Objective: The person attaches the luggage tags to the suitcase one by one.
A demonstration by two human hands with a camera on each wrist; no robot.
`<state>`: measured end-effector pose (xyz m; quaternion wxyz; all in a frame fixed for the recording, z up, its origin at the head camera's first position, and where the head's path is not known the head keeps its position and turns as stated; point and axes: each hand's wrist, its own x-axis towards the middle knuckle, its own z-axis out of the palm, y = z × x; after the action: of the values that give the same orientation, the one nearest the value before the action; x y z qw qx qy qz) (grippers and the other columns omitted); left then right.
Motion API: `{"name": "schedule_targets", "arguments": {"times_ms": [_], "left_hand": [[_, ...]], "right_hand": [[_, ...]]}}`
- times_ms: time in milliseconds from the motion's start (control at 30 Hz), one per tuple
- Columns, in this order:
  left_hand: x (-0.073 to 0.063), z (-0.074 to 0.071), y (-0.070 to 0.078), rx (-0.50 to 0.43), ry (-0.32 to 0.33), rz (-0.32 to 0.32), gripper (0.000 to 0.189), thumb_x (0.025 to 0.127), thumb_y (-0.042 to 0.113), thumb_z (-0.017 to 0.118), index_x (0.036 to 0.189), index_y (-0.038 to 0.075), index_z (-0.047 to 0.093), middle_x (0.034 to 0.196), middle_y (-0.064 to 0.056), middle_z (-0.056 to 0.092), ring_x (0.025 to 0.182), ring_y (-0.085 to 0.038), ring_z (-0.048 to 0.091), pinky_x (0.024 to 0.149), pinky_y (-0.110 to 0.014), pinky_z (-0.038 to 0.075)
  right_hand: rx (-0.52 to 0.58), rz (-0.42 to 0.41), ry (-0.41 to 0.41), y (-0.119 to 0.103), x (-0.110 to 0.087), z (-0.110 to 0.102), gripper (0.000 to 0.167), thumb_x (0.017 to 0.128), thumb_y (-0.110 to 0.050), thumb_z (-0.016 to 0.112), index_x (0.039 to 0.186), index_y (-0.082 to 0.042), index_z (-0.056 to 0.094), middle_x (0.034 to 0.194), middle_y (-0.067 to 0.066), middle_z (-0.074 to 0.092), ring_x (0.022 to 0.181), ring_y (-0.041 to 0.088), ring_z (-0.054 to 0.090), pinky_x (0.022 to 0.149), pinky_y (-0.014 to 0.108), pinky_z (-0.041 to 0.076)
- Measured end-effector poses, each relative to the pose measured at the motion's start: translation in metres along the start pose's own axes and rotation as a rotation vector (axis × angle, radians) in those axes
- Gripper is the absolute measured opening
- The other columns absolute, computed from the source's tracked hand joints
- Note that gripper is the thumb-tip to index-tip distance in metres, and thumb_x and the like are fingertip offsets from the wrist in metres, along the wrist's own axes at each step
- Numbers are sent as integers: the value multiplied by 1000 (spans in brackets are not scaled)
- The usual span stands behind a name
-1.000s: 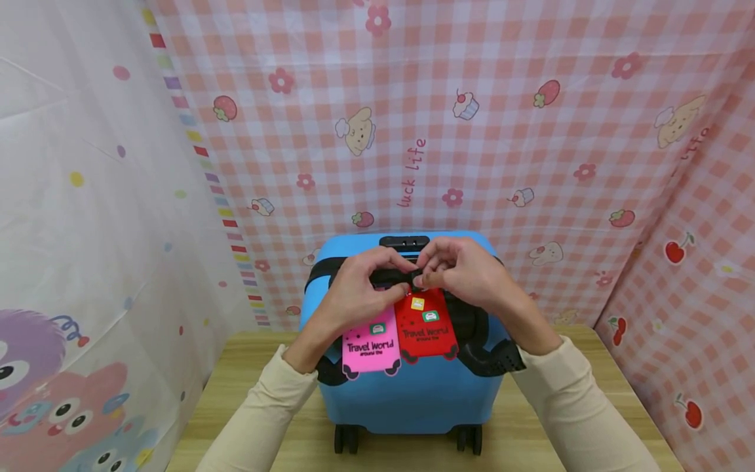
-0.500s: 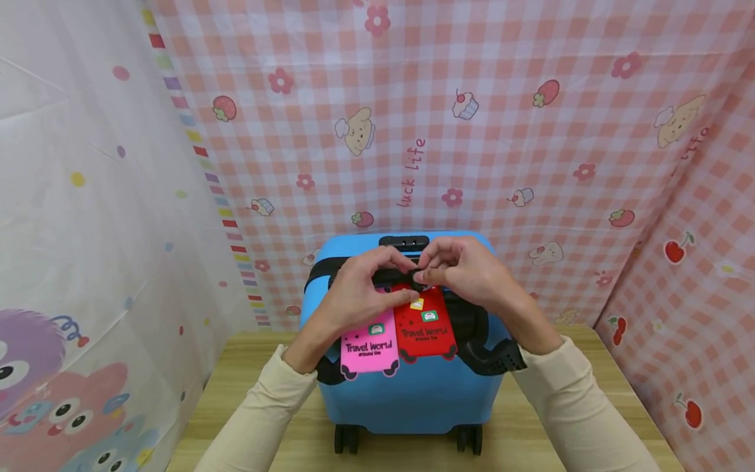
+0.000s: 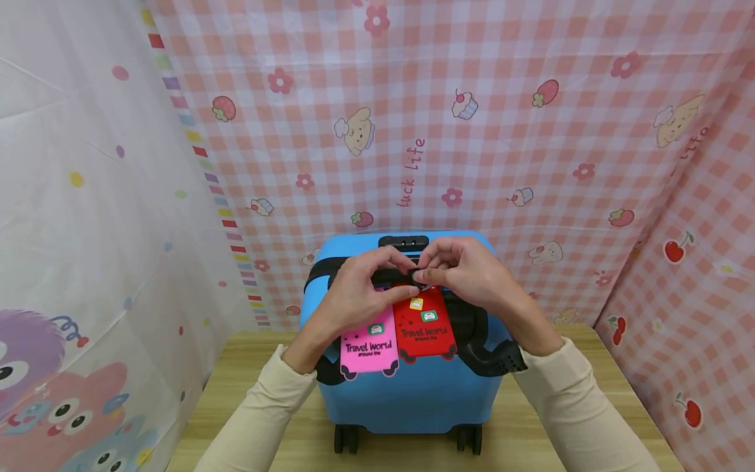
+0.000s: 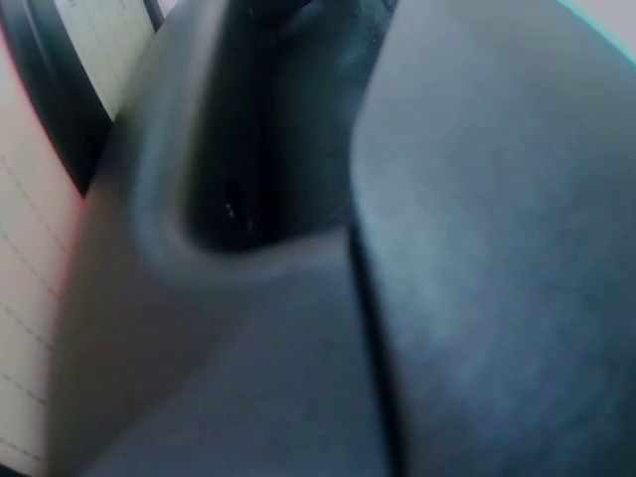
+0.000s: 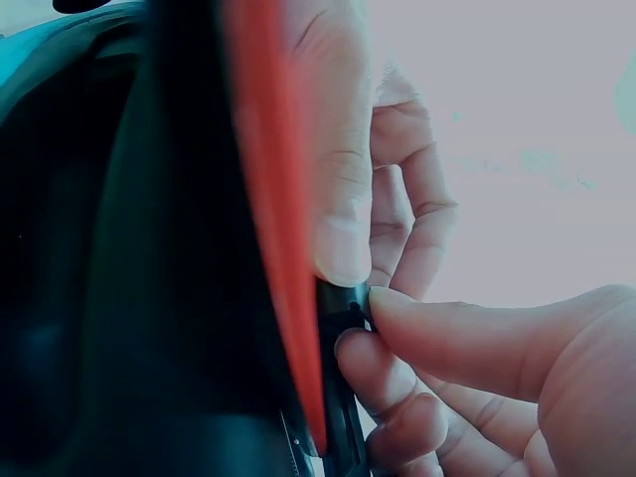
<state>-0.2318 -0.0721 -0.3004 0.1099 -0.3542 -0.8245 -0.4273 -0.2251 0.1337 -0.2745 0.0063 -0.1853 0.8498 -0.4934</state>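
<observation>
A blue suitcase (image 3: 413,400) stands on the wooden table. Side by side from its black top handle (image 3: 385,277) hang a pink luggage tag (image 3: 369,347) and a red luggage tag (image 3: 426,331). My left hand (image 3: 356,292) pinches the red tag's black strap at the handle, thumb below and index finger above. From the other side, my right hand (image 3: 472,272) pinches the same strap between thumb and fingers. In the right wrist view both thumbs meet at the black strap (image 5: 343,306), beside the red tag's edge (image 5: 270,189). The strap's fastening is mostly hidden by fingers.
A black combination lock (image 3: 404,244) sits behind the handle. Black plastic side parts (image 3: 492,359) jut out in front. Wheels (image 3: 468,439) rest on the wooden tabletop (image 3: 253,380). Patterned cloth (image 3: 436,157) hangs close behind and at both sides. The left wrist view holds only blurred dark plastic.
My left thumb has slid right, from the red tag's upper left edge to beneath the strap. The two tags have shifted very slightly left. My right hand keeps its pinch nearly in place.
</observation>
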Motion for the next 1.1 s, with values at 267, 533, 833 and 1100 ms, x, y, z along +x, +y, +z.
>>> {"name": "schedule_targets", "arguments": {"times_ms": [267, 533, 833, 1100], "left_hand": [[-1, 1, 0, 5, 15, 17, 24, 88, 21, 76, 110, 16, 68, 102, 5, 68, 97, -8, 61, 90, -32, 51], [-1, 1, 0, 2, 23, 19, 21, 90, 20, 74, 111, 17, 68, 104, 5, 70, 99, -8, 61, 90, -32, 51], [0, 2, -1, -49, 18, 12, 18, 91, 20, 73, 108, 17, 70, 103, 6, 71, 97, -5, 63, 89, -31, 52], [0, 2, 0, -43, 18, -16, 17, 92, 19, 72, 108, 17, 70, 101, 7, 72, 96, -5, 62, 88, -31, 52]], "right_hand": [[7, -7, 1, 0, 0, 0, 7, 92, -14, 70, 92, -8, 68, 80, 7, 70, 78, 24, 63, 74, 38, 53], [12, -1, 1, 1, -1, 0, 8, 94, -15, 68, 91, -8, 68, 80, 7, 70, 78, 24, 62, 73, 38, 53], [-4, -15, -6, 1, -2, 0, 8, 93, -16, 69, 93, -8, 67, 82, 6, 70, 79, 23, 63, 73, 37, 52], [4, -61, -51, 5, -4, -3, 8, 92, -6, 65, 99, -5, 65, 85, 7, 70, 81, 21, 65, 76, 35, 54]]}}
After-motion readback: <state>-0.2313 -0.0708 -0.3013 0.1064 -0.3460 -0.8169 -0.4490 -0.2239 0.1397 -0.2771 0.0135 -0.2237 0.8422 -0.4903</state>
